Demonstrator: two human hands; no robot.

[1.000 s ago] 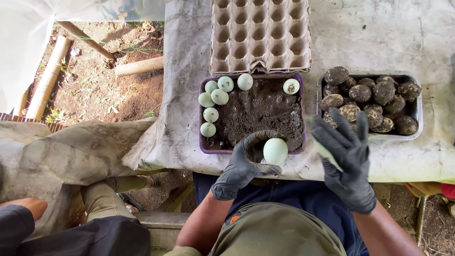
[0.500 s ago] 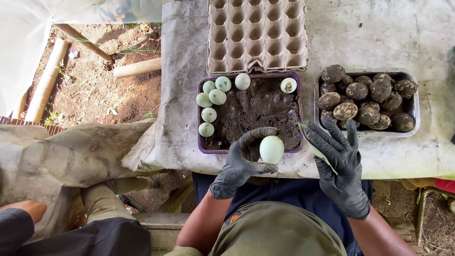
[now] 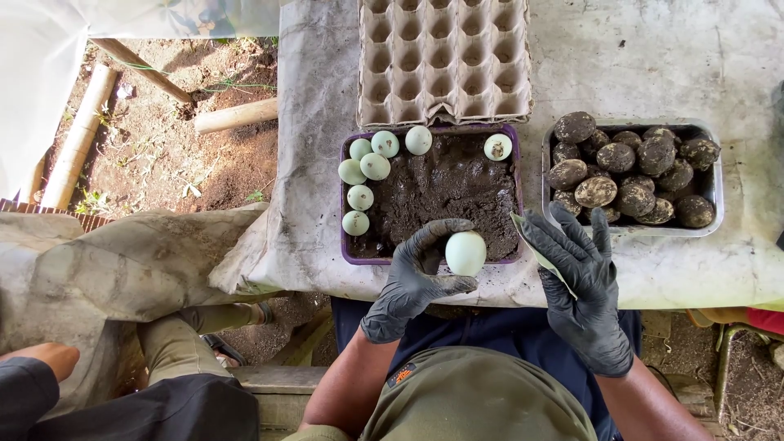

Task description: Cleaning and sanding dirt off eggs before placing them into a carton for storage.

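Mud tray, purple-rimmed, is my landmark. At its near edge my left hand cups one clean pale egg; my right hand, just right of the tray, is spread wide with a thin flat piece under the palm. Seven clean eggs lie in the tray. Right of it, the metal pan holds coated eggs; beyond it, the carton holds nothing.

both the left hand and the right hand wear dark grey rubbery gloves, smudged and ending at the wrists. the forearms are bare. an olive-green cap tops the head, and the lap shows dark navy cloth.
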